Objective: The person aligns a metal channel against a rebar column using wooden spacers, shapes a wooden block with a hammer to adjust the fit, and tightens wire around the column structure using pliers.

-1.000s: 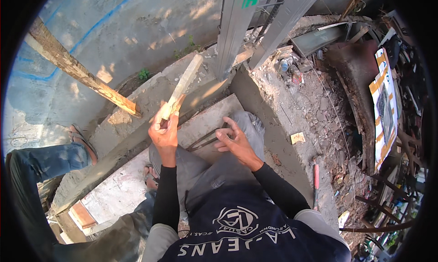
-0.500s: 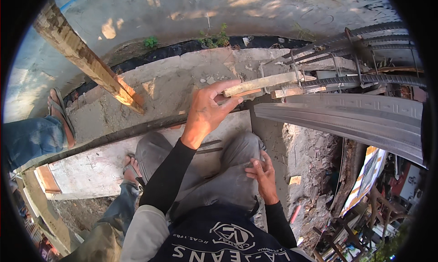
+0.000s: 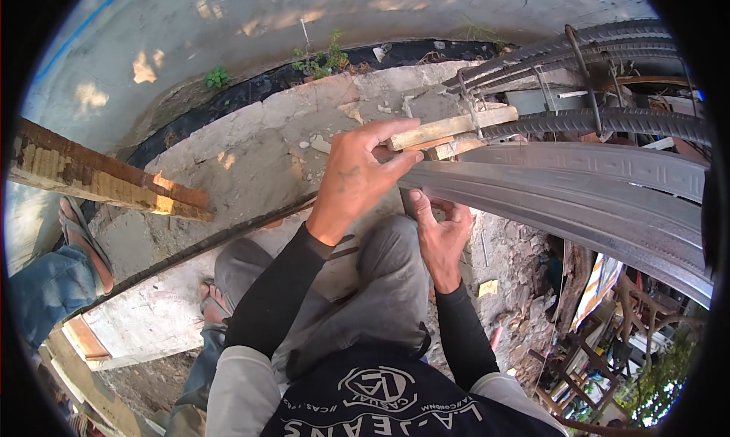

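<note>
A rough concrete slab (image 3: 281, 163) carries a slanting timber plank (image 3: 99, 174).

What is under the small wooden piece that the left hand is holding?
Under the wooden piece lies a grey ribbed metal sheet, which the right hand touches from below. The left hand covers the wood's near end.

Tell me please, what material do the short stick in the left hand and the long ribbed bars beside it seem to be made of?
The short stick held in the left hand looks like raw, unpainted wood: pale tan, flat-sided, with a rough splintered end. The ribbed bars look like steel reinforcing rod: dark grey, dull, with regular ridges along them, and thin wire ties around the bundle. Rust cannot be judged here.
</note>
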The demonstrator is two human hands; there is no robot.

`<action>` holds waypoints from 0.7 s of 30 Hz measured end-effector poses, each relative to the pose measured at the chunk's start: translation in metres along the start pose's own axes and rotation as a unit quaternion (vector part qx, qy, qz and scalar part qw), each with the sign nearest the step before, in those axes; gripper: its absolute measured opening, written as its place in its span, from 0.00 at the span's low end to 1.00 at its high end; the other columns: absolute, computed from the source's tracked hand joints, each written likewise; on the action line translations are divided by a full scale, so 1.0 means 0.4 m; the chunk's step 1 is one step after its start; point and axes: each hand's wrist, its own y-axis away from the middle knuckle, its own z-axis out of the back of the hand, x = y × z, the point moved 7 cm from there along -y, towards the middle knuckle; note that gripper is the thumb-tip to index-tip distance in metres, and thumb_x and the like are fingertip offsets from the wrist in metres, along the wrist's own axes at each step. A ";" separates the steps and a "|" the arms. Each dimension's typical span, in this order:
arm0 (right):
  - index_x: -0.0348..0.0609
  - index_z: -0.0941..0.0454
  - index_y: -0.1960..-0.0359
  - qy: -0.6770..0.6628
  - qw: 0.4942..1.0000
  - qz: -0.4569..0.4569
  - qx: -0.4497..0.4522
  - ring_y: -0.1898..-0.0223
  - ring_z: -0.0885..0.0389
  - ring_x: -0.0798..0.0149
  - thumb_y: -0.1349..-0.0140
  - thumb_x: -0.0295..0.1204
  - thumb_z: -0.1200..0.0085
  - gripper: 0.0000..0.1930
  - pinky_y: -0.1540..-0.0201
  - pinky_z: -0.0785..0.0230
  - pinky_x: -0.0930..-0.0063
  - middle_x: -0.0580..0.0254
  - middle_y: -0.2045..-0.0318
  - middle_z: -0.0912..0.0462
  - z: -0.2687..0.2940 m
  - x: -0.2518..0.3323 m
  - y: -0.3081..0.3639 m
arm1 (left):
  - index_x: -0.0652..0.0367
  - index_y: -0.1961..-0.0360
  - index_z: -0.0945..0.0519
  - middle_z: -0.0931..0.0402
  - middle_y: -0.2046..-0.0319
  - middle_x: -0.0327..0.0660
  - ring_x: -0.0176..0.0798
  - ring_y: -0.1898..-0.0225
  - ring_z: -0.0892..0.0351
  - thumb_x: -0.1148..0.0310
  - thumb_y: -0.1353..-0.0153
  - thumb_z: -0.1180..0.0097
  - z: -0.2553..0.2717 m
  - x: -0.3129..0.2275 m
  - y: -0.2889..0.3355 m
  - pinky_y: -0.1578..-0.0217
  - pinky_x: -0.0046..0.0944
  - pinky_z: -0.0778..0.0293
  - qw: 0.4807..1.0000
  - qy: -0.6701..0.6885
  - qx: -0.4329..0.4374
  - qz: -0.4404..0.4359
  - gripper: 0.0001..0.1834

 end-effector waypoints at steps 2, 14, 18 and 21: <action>0.30 0.20 0.54 0.077 0.994 0.067 0.032 0.61 0.17 0.66 0.39 0.35 0.31 0.20 0.55 0.24 0.72 0.55 0.62 0.15 -0.004 -0.001 0.001 | 0.62 0.46 0.17 0.16 0.51 0.47 0.35 0.55 0.14 0.77 0.44 0.33 -0.017 0.003 -0.012 0.56 0.34 0.17 1.000 0.017 0.003 0.002 0.22; 0.29 0.22 0.51 0.014 1.000 0.008 0.024 0.52 0.19 0.63 0.38 0.30 0.32 0.19 0.45 0.28 0.68 0.53 0.55 0.16 0.016 -0.038 0.001 | 0.66 0.50 0.18 0.16 0.52 0.47 0.36 0.52 0.15 0.80 0.47 0.31 -0.054 0.033 -0.012 0.55 0.35 0.18 0.982 0.186 -0.009 0.013 0.21; 0.32 0.17 0.55 0.006 1.000 -0.007 0.005 0.54 0.18 0.62 0.40 0.29 0.31 0.16 0.45 0.28 0.65 0.55 0.57 0.14 0.019 -0.024 0.004 | 0.68 0.46 0.22 0.20 0.48 0.46 0.35 0.46 0.20 0.83 0.46 0.31 -0.042 0.021 -0.031 0.46 0.35 0.20 0.980 0.175 0.077 0.049 0.24; 0.32 0.18 0.52 -0.063 0.998 -0.022 -0.006 0.53 0.18 0.63 0.40 0.27 0.31 0.17 0.44 0.28 0.67 0.54 0.55 0.15 0.013 -0.014 0.001 | 0.67 0.47 0.22 0.21 0.47 0.45 0.36 0.47 0.20 0.83 0.46 0.31 -0.052 0.041 -0.031 0.45 0.35 0.21 0.961 0.217 0.120 0.124 0.24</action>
